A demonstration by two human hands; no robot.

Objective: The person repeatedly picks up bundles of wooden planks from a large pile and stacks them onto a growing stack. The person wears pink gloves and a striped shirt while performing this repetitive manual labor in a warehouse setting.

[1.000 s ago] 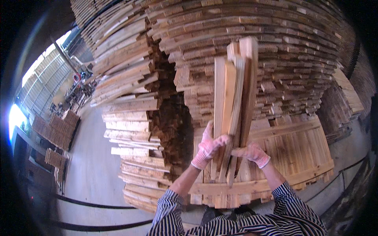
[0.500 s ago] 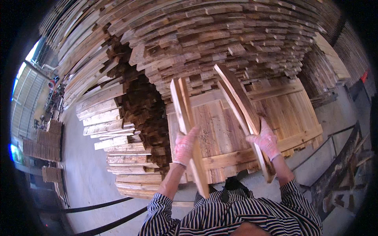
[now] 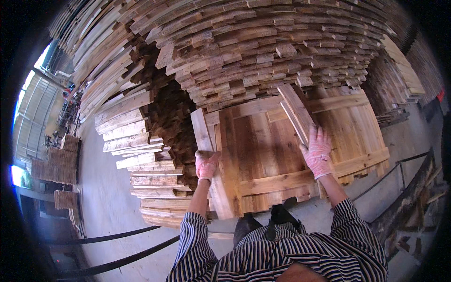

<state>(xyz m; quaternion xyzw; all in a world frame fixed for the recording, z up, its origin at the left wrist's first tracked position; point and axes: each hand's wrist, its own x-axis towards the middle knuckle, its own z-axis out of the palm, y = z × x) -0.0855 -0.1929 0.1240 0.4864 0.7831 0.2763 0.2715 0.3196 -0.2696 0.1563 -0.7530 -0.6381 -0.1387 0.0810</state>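
Nearest the camera, the person's striped blue-and-white shirt sleeves [image 3: 300, 256] are filling the lower edge, with dark shoes [image 3: 275, 217] showing just beyond on the grey concrete floor [image 3: 108, 211]. From the sleeves both forearms are reaching forward and up. The left hand in a pink-and-white knit glove [image 3: 206, 165] is closing around the long pale wooden slat [image 3: 206, 160], fingers wrapped over its edge, holding it upright along the left side of the flat square wooden pallet panel [image 3: 263, 155]. The right hand in a matching pink-and-white glove [image 3: 317, 152] is clamping a small bundle of rough brown wooden slats [image 3: 297, 113], which is leaning up and to the left, its upper end lying over the panel's top part.

The panel is already looking largely boarded, with planks side by side and cross battens on it, so much of the work seems done; the slats in both hands are not yet laid down, and whether more are needed I cannot tell.

Further off, to the left, shorter stacks of pale sawn boards [image 3: 141, 160] are standing beside the panel. Behind everything, a towering wall of stacked timber planks [image 3: 244, 47] is curving across the top, and far left a bright shed opening [image 3: 33, 94] is showing more low piles.
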